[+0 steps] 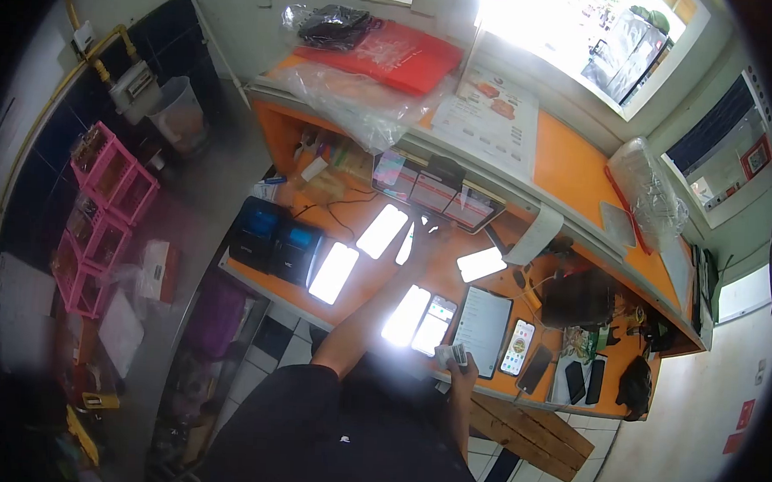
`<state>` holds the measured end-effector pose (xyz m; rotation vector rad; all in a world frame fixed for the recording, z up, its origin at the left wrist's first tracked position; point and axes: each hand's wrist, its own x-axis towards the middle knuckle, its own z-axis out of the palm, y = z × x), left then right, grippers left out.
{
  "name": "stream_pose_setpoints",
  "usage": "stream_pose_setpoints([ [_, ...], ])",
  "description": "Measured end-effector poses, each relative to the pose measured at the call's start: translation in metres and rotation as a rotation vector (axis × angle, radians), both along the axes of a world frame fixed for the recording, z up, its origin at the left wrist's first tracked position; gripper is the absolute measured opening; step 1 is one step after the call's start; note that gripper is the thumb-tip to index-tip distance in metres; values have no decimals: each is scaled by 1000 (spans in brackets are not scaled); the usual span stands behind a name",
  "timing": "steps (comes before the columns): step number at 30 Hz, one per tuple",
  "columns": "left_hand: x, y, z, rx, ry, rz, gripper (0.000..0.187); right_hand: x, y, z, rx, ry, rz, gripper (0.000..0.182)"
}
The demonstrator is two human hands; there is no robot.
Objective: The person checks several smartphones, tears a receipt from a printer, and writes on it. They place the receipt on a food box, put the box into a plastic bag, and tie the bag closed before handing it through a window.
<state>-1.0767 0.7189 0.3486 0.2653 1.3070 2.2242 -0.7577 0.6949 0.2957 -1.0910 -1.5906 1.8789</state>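
Note:
My left hand [423, 229] stretches across the orange desk to the foot of a propped-up tablet [444, 192]. A bright white phone [406, 244] lies right beside it, partly covered by the hand and forearm. The fingers are small and dark here, so I cannot make out their grip. Near the desk's front edge, my right hand [463, 370] is closed on a small wad of folded paper [452, 356] that looks like banknotes. Close to that hand are a large tablet [484, 331] showing a list and a lit phone [434, 324].
More glowing phones [334, 273] lie about the desk. Two black receipt printers [297, 252] stand at its left end. A paper strip [534, 236] hangs from the upper shelf, which carries a red bag [403, 56]. Pink baskets [113, 177] stand far left; a wooden bench [528, 437] is below.

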Motion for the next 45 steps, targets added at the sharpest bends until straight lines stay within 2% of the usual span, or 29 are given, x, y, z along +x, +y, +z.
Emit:
stream_pose_setpoints([
  [1,-2,1,-3,-3,-2,-6,89,0,1,-6,1,15,0,20],
  [3,-3,4,-13,41,-35,-5,118,1,1,-8,3,25,-20,20],
  [4,-7,8,-35,198,70,1,107,0,0,-8,18,29,-5,20],
  [5,-3,5,-26,204,63,-13,107,-1,0,-6,36,33,11,20],
  [7,4,-1,9,22,-31,19,81,2,2,-11,35,-12,2,18],
  [9,1,0,12,-17,-41,16,76,2,2,-20,10,-35,-12,17],
  [10,-4,3,4,-45,-15,22,74,0,1,-25,44,64,-21,17],
  [13,-1,4,2,0,-11,43,73,0,0,-21,24,76,-31,19],
  [18,-7,9,-8,-42,42,61,82,0,-1,-18,5,79,-28,16],
  [25,-7,8,-7,-40,13,13,78,-2,2,-24,13,102,-44,17],
  [27,-7,6,-5,-59,-17,7,91,-1,4,-24,12,78,-26,17],
  [30,-6,5,-2,-77,-11,-8,95,-2,6,-18,0,47,-5,17],
  [31,-5,5,-2,-77,-11,-3,95,-2,5,-15,-10,38,-8,17],
  [33,-2,4,1,-43,25,57,70,-3,5,-11,-10,31,0,17],
  [45,-1,1,3,-71,-3,17,79,-13,5,-6,-3,52,-17,14],
])
